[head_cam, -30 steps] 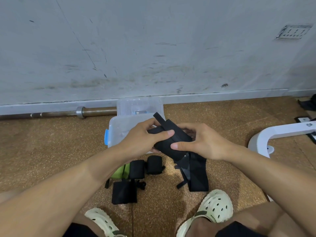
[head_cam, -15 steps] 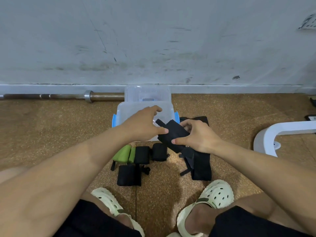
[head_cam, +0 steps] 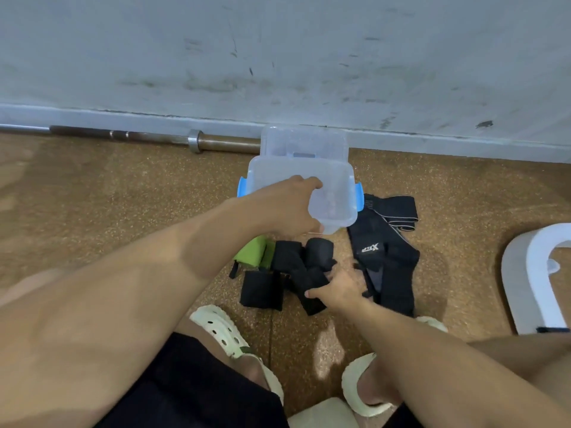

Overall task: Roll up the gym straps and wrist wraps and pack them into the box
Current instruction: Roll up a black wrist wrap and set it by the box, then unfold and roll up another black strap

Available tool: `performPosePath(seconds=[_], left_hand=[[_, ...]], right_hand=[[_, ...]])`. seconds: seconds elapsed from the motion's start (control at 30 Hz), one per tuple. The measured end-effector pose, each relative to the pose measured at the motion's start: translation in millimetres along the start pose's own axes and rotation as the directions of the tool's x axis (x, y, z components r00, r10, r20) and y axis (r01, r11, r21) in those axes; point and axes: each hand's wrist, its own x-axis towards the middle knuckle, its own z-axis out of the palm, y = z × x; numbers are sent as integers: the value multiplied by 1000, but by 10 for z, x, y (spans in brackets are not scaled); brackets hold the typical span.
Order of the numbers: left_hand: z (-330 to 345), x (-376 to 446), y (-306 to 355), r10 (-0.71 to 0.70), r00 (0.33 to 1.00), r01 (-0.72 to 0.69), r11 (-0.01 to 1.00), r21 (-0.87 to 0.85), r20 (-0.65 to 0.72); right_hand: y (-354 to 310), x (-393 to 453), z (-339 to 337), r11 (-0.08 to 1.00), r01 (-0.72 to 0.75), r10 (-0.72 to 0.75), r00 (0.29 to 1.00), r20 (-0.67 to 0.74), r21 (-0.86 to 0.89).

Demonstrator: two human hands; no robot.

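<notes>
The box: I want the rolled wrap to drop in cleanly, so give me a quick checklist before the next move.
1. Box open, lid off behind it: ok.
2. Left hand grips the box's near rim: ok.
3. Right hand holds the black wrap: ok.
4. Wrap fully rolled: cannot tell.
5. Box interior free: ok, looks empty.
6. Other rolls packed: not ok, on the floor.

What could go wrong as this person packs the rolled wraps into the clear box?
1. The left hand grips only the near rim of the clear box; the box could tip.
2. The right hand holds one black rolled wrap loosely; it may unroll.
3. The unrolled black strap beside it could get snagged.
</notes>
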Motion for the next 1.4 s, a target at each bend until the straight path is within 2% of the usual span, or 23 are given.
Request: performPosePath(seconds=[0.13, 0.33, 0.47, 0.63, 0.87, 1.23, 1.4], left_hand=[[1, -19, -137, -27, 999, 26, 1000, 11, 18], [-35, -53, -249, -70, 997, 70, 997, 30, 26], [-66, -60, -246, -80, 997, 79, 996, 43, 25], [-80, -53, -227, -87, 996, 85, 995, 55, 36], [-43, -34, -233, -94, 994, 89, 993, 75, 58], [-31, -8, -207, -92, 993, 87, 993, 76, 67], [-19, 11, -173, -87, 994, 82, 994, 75, 72]], right_hand=[[235, 92, 431, 956, -213, 218, 976, -3, 204], [309, 90, 684, 865, -304, 323, 946, 20, 398], [280, 84, 719, 874, -291, 308, 951, 20, 389], [155, 119, 906, 871, -208, 205, 977, 55, 444], [63, 138, 1018, 849, -219, 227, 973, 42, 481], [83, 187, 1001, 912, -153, 144, 988, 51, 380], [37, 213, 973, 924, -169, 137, 984, 115, 343]])
